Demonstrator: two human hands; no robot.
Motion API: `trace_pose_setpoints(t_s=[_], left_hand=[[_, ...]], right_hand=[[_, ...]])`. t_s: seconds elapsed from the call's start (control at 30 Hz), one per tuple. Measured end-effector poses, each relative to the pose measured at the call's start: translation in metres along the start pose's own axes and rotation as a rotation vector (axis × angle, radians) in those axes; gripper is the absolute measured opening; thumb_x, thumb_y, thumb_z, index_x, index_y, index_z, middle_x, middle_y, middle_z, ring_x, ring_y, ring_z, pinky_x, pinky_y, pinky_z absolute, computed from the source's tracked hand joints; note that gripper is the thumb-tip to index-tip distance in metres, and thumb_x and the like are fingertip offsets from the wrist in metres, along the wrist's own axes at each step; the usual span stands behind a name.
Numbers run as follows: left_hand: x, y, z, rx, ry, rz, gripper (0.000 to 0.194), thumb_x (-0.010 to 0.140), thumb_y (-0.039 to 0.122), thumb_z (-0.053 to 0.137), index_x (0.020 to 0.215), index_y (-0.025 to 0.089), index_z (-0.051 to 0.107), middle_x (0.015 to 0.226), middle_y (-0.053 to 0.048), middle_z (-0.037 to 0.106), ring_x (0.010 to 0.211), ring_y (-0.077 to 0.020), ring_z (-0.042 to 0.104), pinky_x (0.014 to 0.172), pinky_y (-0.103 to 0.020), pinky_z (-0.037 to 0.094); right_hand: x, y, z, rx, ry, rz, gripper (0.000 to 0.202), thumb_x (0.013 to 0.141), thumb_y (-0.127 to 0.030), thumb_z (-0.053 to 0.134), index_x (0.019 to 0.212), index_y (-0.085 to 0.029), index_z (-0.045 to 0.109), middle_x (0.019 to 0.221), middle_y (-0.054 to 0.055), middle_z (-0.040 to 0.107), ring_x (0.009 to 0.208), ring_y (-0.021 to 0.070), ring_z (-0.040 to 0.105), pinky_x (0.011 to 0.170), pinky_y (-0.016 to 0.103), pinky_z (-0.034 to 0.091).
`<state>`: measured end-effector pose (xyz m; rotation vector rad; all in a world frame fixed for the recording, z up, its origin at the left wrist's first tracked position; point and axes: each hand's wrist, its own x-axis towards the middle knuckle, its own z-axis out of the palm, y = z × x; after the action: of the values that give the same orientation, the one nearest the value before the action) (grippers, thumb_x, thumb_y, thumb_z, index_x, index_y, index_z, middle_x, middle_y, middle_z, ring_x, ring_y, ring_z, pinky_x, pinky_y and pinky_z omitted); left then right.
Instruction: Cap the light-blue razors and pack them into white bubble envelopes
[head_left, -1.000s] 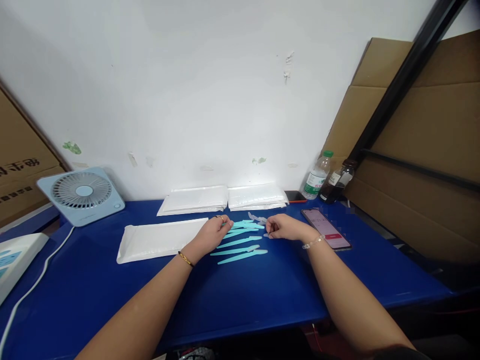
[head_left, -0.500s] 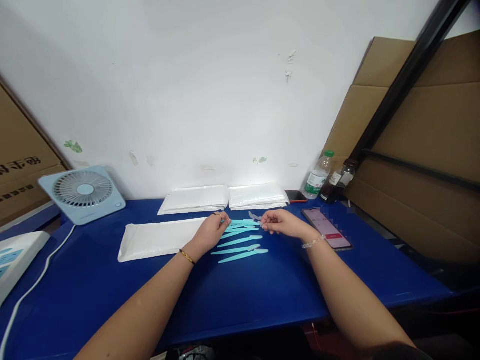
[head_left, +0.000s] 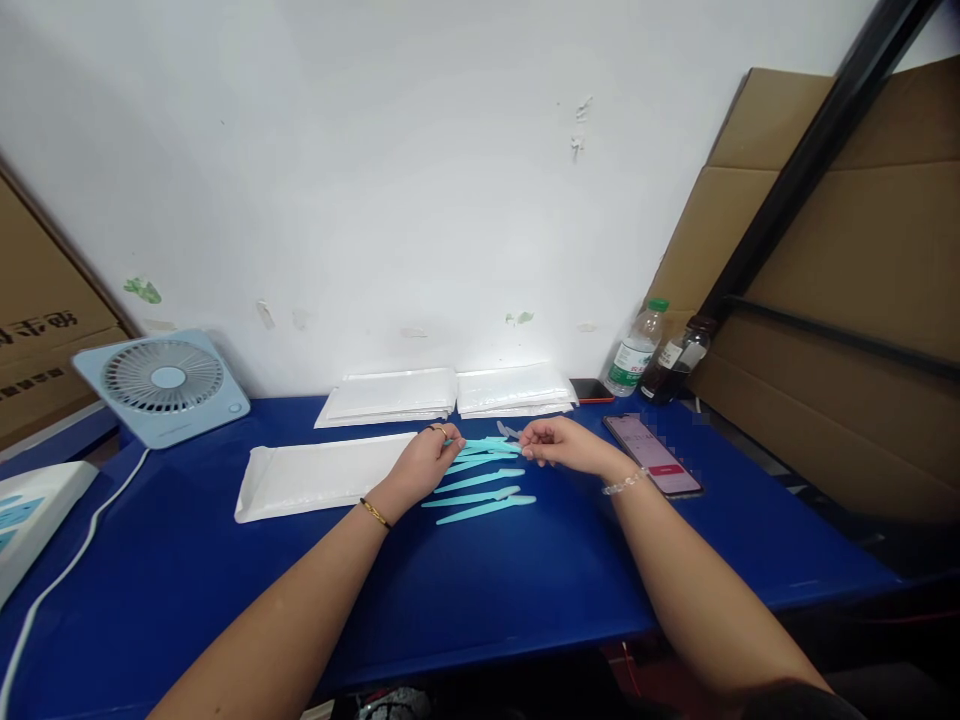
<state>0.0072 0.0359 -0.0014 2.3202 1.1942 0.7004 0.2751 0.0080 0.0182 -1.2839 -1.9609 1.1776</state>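
Observation:
My left hand [head_left: 431, 462] is closed in a pinch on the handle end of a teal eyebrow razor [head_left: 484, 446]. The fingertips of my right hand [head_left: 551, 443] close on the other end of that razor, at its pale blade end. Just beyond my right fingers lie small clear plastic caps [head_left: 506, 430]. Several more teal eyebrow razors [head_left: 480, 480] are spread on the table in front of my hands, blade ends to the right. Behind my left hand rests a white padded envelope [head_left: 315, 478], partly covered by the hand.
Two stacks of white padded envelopes [head_left: 390, 395] lie against the wall. On the blue table [head_left: 510, 590] a phone [head_left: 652, 455] lies right of my hands. Behind it stand a clear bottle [head_left: 634, 350] and a dark bottle [head_left: 675, 365]. A blue fan [head_left: 166, 385] sits left.
Both hands stay almost in place at the razor. My right hand has shifted very slightly left, and the view has moved a little.

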Motion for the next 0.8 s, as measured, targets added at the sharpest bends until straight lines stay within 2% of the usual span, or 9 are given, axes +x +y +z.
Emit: trace_pose_setpoints(t_s=[0.2, 0.33, 0.4, 0.5, 0.53, 0.67, 0.8], left_hand=[[-0.005, 0.008, 0.003, 0.043, -0.028, 0.054, 0.029, 0.09, 0.04, 0.039, 0.078, 0.02, 0.056, 0.077, -0.001, 0.055, 0.074, -0.0162, 0.053, 0.065, -0.027, 0.038], [-0.008, 0.009, 0.001, 0.142, -0.076, 0.068, 0.03, 0.088, 0.044, 0.043, 0.085, 0.022, 0.062, 0.081, -0.001, 0.057, 0.071, -0.0156, 0.054, 0.063, -0.027, 0.039], [-0.008, 0.006, 0.001, 0.221, -0.053, 0.06, 0.026, 0.088, 0.041, 0.045, 0.091, 0.022, 0.063, 0.086, -0.003, 0.058, 0.074, -0.0163, 0.055, 0.065, -0.027, 0.039], [-0.005, -0.002, 0.003, 0.324, -0.047, 0.048, 0.02, 0.086, 0.033, 0.05, 0.094, 0.021, 0.063, 0.093, -0.004, 0.06, 0.082, -0.0182, 0.057, 0.069, -0.028, 0.04], [-0.004, -0.004, 0.004, 0.343, -0.055, 0.043, 0.018, 0.085, 0.031, 0.051, 0.094, 0.021, 0.063, 0.093, -0.005, 0.061, 0.083, -0.0185, 0.058, 0.069, -0.028, 0.04], [-0.001, -0.007, 0.006, 0.367, -0.084, 0.022, 0.015, 0.084, 0.028, 0.05, 0.083, 0.02, 0.064, 0.086, -0.004, 0.062, 0.079, -0.0176, 0.058, 0.067, -0.027, 0.04], [0.0, -0.004, 0.005, 0.383, -0.092, 0.013, 0.015, 0.084, 0.027, 0.051, 0.079, 0.02, 0.063, 0.082, -0.003, 0.064, 0.077, -0.0179, 0.059, 0.069, -0.028, 0.039]], right_hand=[[0.0, -0.005, 0.008, 0.002, -0.045, -0.014, 0.027, 0.074, -0.039, 0.065, 0.083, -0.013, 0.064, 0.069, 0.002, 0.061, 0.057, 0.0101, 0.052, 0.055, 0.022, 0.042], [-0.003, 0.0, 0.0, -0.04, -0.144, 0.011, 0.028, 0.071, -0.038, 0.067, 0.085, -0.013, 0.067, 0.07, 0.003, 0.064, 0.056, 0.0115, 0.054, 0.055, 0.024, 0.043], [-0.004, 0.006, -0.008, -0.105, -0.063, 0.032, 0.027, 0.072, -0.037, 0.066, 0.084, -0.014, 0.068, 0.071, 0.004, 0.065, 0.058, 0.0129, 0.055, 0.056, 0.025, 0.044], [-0.002, 0.019, -0.019, -0.314, 0.19, 0.034, 0.017, 0.074, -0.03, 0.06, 0.078, -0.015, 0.069, 0.071, 0.004, 0.066, 0.062, 0.0143, 0.056, 0.059, 0.025, 0.043], [0.0, 0.024, -0.02, -0.38, 0.24, 0.027, 0.015, 0.074, -0.027, 0.059, 0.077, -0.016, 0.068, 0.071, 0.003, 0.066, 0.063, 0.0144, 0.056, 0.06, 0.025, 0.042], [0.011, 0.037, -0.014, -0.504, 0.258, -0.05, 0.013, 0.074, -0.023, 0.06, 0.081, -0.017, 0.068, 0.078, 0.004, 0.065, 0.068, 0.0148, 0.056, 0.064, 0.025, 0.042], [0.018, 0.034, -0.002, -0.611, 0.213, -0.089, 0.009, 0.075, -0.022, 0.06, 0.078, -0.017, 0.066, 0.082, 0.005, 0.064, 0.07, 0.0153, 0.055, 0.065, 0.025, 0.041]])
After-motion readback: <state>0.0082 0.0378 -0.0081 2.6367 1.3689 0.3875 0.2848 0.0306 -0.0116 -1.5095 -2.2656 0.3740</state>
